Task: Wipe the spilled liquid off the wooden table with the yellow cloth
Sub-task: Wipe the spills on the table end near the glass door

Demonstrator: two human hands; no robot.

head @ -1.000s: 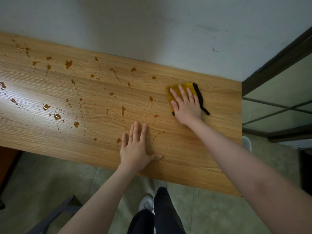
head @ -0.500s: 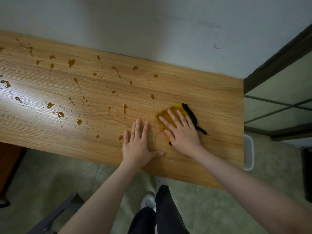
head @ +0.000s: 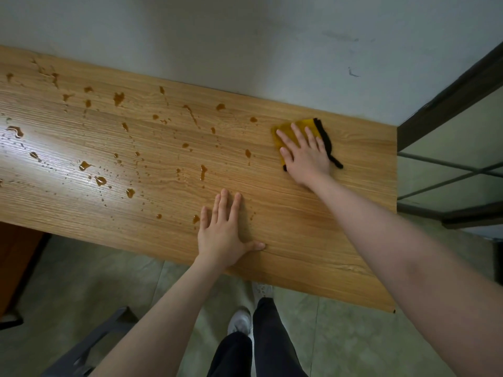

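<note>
Legs: dark trousers (head: pixel 261 346) and a white shoe (head: pixel 239 321) stand on the grey-green tiled floor (head: pixel 81 278), just below the desk's near edge.
Chair: part of a grey frame (head: pixel 89 346) shows at the lower left, apart from the desk.
Left hand (head: pixel 224 229): lies flat on the wooden desk (head: pixel 313 240) near its front edge, fingers straight and close together, thumb spread to the right; its grip is apart and holds nothing, and it looks to be bracing the body.
Near drops: an amber drop (head: pixel 196 219) sits just beside the left hand's little finger, with another (head: pixel 159 216) a little further left.
Spilled liquid (head: pixel 117 164): amber drops and streaks scatter over the middle and left of the desk, from the front strip to the back edge; the part to the right of the left hand looks nearly dry.
Right hand (head: pixel 306 156): reaches far across and presses flat on the cloth, fingers straight and slightly spread, grip apart, nothing pinched.
Yellow cloth (head: pixel 283 131): folded, black-edged, lies on the desk under the right hand near the back right, close to the wall (head: pixel 245 36).
Step in hand: I judge this a wiping stroke at the right end, with most of the spill not yet reached.
Next move: likely calls for sliding the cloth leftward under steady flat pressure, toward the drop (head: pixel 247 153) just left of it, then working across the rest.
Far right: a dark-framed glass panel (head: pixel 449 170) stands beyond the desk's end.
</note>
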